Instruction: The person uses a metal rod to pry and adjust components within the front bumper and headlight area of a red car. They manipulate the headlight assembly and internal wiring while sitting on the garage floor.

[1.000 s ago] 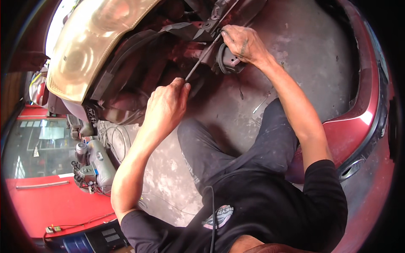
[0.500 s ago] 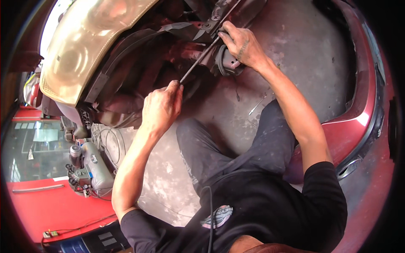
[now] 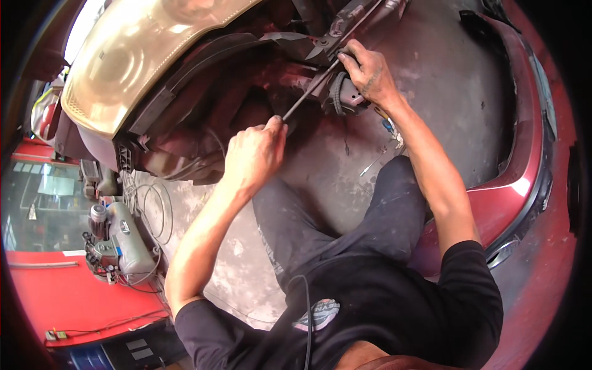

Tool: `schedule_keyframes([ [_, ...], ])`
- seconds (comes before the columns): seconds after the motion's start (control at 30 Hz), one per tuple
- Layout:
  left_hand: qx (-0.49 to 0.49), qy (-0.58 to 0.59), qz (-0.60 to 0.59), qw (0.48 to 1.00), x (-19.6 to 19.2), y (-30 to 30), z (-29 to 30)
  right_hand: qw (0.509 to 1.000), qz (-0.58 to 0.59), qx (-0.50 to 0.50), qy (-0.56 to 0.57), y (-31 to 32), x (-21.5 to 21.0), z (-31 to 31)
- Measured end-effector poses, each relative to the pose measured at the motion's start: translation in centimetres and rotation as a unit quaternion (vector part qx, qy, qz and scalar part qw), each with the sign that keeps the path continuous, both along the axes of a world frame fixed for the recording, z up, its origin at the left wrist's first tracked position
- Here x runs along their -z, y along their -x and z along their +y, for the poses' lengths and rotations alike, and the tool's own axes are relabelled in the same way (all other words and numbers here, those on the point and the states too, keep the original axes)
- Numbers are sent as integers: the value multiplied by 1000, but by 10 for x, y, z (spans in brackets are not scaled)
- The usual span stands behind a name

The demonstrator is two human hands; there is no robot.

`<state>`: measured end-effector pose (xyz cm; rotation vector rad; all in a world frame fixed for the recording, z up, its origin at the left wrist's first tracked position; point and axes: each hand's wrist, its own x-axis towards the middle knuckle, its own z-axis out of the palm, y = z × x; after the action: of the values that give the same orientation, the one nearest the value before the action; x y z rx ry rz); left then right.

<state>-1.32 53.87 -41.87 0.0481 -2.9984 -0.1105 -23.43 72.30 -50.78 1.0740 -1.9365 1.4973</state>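
Left hand [image 3: 253, 154] fist-gripping the long rod [image 3: 311, 95] has crept nearer the right hand [image 3: 369, 75], whose fingers clasp the far black part [image 3: 343, 95], so the 2 hands keep levering.

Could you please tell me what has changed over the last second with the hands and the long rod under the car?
The left hand slid a little along the thin metal rod, up toward the wheel-well parts, keeping its grip on the near end. Nothing was taken hold of or let go. The right hand stayed at the rod's far end against the dark round part. The headlight and the red bumper on the floor kept their places.
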Motion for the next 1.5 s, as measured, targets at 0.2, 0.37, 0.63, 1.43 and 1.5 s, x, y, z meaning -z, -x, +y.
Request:
schedule_keyframes([
  [0.2,-75,-98,-18,992,1,-22,20,996,-91,-6,-12,-2,0,-1],
  [0.37,-86,-79,-19,993,1,-16,26,999,-36,-4,7,-4,2,0],
  [0.63,-65,-32,-43,996,-24,-2,14,1000,-7,-5,-16,1,7,5],
  [1.43,47,77,60,994,15,-1,-23,999,-48,-2,6,-4,-1,-2],
  [1.5,9,1,38,999,10,-6,-8,997,-74,-12,0,-5,0,0],
])
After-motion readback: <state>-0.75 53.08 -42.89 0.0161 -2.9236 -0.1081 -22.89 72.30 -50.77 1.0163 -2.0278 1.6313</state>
